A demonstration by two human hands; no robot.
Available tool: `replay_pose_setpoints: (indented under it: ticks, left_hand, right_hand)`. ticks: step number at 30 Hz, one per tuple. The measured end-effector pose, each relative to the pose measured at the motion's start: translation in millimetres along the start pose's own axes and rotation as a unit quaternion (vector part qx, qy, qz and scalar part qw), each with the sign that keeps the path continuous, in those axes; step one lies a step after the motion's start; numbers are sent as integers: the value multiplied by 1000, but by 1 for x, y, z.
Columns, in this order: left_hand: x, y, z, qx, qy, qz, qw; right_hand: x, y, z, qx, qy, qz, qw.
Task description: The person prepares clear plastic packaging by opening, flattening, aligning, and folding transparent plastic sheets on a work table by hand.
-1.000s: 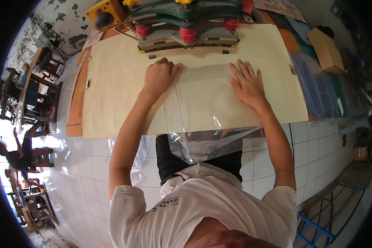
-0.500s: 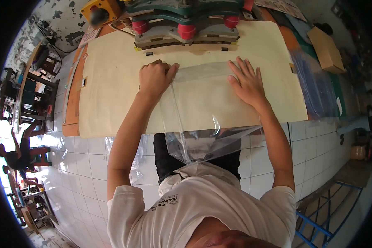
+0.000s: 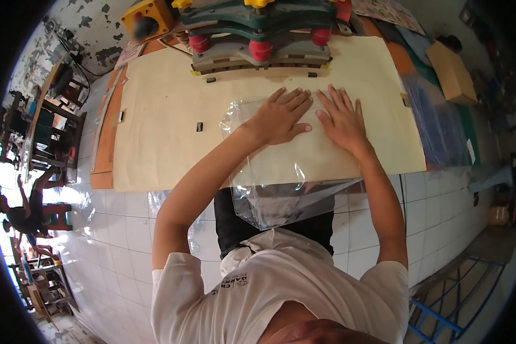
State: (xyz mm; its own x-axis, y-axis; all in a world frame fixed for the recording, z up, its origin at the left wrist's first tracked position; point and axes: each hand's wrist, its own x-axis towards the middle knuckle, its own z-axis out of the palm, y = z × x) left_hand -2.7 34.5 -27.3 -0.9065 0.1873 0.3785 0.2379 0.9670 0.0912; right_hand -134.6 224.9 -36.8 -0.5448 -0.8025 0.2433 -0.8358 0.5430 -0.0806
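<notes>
A clear plastic sheet point(image 3: 252, 166) lies on the cream table cover, and its near end hangs over the front edge toward my lap. My left hand point(image 3: 281, 116) rests flat across the sheet's far part, palm down, fingers extended. Just to its right, my right hand point(image 3: 344, 119) lies flat near the sheet's right side with the fingers spread. The two hands are close together but apart. At the left, the sheet's far corner is creased and catches the light.
Beyond the hands stands a green machine point(image 3: 258, 23) with red cylindrical parts point(image 3: 260, 50). A yellow control box point(image 3: 147, 19) sits at back left. Small dark pieces point(image 3: 199, 126) dot the cover point(image 3: 155, 155). Bluish plastic point(image 3: 438, 123) and a cardboard box point(image 3: 451, 71) are at right. Another person point(image 3: 20, 212) is far left.
My left hand has moved right from the sheet's left edge and opened from a closed grip to flat, uncovering a small dark piece. My right hand stays nearly in place.
</notes>
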Motion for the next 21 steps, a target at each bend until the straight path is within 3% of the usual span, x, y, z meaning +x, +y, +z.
replay_pose_setpoints:
  ticks: [1, 11, 21]
  left_hand:
    - [2, -2, 5, -4, -40, 0, 999]
    - [-22, -34, -5, -34, -61, 24, 997]
    - [-37, -50, -35, -92, -120, -27, 988]
  right_hand:
    - [0, 1, 0, -2, 0, 0, 1000]
    - [-1, 2, 5, -23, 29, -12, 999]
    - [1, 2, 4, -16, 3, -4, 1000]
